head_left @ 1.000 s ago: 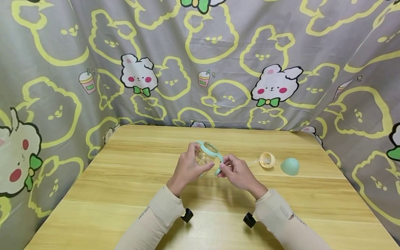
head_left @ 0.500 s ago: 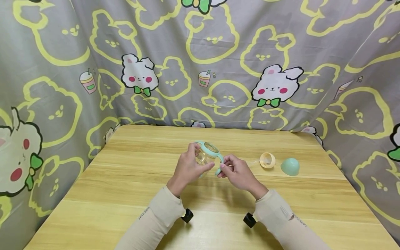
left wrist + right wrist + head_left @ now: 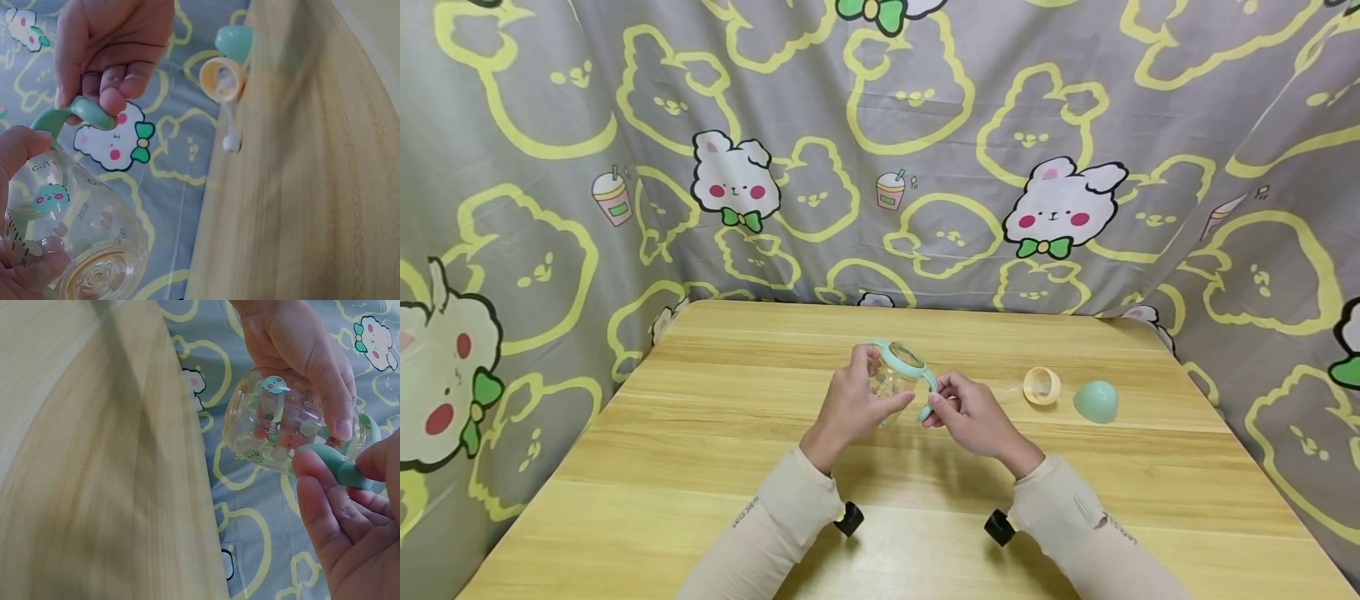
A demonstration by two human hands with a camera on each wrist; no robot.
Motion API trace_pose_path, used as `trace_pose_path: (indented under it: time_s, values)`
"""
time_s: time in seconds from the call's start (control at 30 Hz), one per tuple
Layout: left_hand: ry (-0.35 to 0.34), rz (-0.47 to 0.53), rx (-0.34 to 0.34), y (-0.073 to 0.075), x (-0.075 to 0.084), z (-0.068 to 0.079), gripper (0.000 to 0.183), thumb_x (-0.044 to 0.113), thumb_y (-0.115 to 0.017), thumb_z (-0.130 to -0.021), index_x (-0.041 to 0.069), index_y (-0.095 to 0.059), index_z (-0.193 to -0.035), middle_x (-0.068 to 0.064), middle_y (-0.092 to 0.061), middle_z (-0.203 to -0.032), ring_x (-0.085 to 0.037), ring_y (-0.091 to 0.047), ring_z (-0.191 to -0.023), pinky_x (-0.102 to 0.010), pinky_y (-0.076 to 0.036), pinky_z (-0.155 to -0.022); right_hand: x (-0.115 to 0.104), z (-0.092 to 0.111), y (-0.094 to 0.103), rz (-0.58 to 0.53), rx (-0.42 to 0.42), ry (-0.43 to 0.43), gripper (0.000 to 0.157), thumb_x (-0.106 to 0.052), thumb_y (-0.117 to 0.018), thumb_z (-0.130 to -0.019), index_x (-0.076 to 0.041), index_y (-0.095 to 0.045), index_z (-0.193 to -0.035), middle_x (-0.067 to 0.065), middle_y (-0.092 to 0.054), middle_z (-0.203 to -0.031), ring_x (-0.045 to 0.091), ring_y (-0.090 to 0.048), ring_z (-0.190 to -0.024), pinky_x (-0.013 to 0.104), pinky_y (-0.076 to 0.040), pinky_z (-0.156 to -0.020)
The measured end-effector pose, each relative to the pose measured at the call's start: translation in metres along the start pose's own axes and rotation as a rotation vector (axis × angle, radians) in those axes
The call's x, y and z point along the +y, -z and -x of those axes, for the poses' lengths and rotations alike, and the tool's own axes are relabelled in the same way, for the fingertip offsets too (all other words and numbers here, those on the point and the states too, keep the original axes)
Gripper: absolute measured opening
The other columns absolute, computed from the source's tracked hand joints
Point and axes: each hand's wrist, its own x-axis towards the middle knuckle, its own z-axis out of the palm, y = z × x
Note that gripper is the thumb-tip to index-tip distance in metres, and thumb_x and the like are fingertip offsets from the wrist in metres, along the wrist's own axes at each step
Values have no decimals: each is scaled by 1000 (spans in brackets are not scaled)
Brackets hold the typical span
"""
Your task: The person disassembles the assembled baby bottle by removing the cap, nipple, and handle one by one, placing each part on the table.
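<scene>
My left hand (image 3: pixel 852 402) grips the clear baby bottle (image 3: pixel 889 385) round its body, with the thumb along the near side. A mint-green ring with handles sits round the bottle's neck, and its round top faces up and away, tilted. At the right of the bottle, my right hand (image 3: pixel 970 414) pinches the green handle (image 3: pixel 929 392) between thumb and fingers. Printed cartoon faces and marks show through the wall in the left wrist view, where the bottle's ridged base (image 3: pixel 100 275) is visible. In the right wrist view the handle (image 3: pixel 334 464) lies between the right fingers.
Right of the hands, a pale orange cap ring (image 3: pixel 1041 387) lies on the wooden table (image 3: pixel 715 467); its thin straw ends in a white weight (image 3: pixel 231 144). Beside it stands a green dome lid (image 3: pixel 1096 401). A patterned curtain (image 3: pixel 820 167) encloses the table's back and sides.
</scene>
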Motion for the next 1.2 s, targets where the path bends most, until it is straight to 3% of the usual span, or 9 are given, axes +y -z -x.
trace_pose_path:
  time_s: [0.27, 0.8, 1.0, 1.2]
  values:
    - [-6, 18, -14, -2, -1, 0, 58, 27, -83, -77, 3, -43, -112, -26, -66, -100, -35, -68, -94, -40, -55, -74, 1, -1, 3, 42, 0, 12, 13, -6, -50, -100, 5, -54, -103, 8, -66, -82, 17, -68, -70, 33, -56, -66]
    - [73, -17, -18, -3, 3, 0, 61, 32, -82, -77, 5, -42, -113, -24, -66, -98, -30, -66, -95, -39, -54, -73, 2, -1, -1, -11, 27, -11, 19, -6, -50, -100, 12, -52, -107, 12, -63, -86, 20, -69, -71, 30, -56, -67]
    - [147, 27, -62, -4, 3, 0, 60, 36, -81, -77, 7, -42, -112, -23, -64, -104, -29, -66, -94, -38, -54, -73, -1, -2, 4, -1, 50, -18, 18, -10, -43, -103, 7, -51, -107, 13, -62, -87, 23, -69, -74, 38, -56, -70]
    - [155, 18, -65, -5, 2, 1, 61, 37, -81, -77, 8, -41, -113, -21, -64, -106, -30, -65, -96, -39, -54, -74, -4, -2, 8, -17, 61, -50, 18, -11, -44, -103, 5, -51, -107, 13, -62, -86, 25, -69, -74, 35, -56, -69]
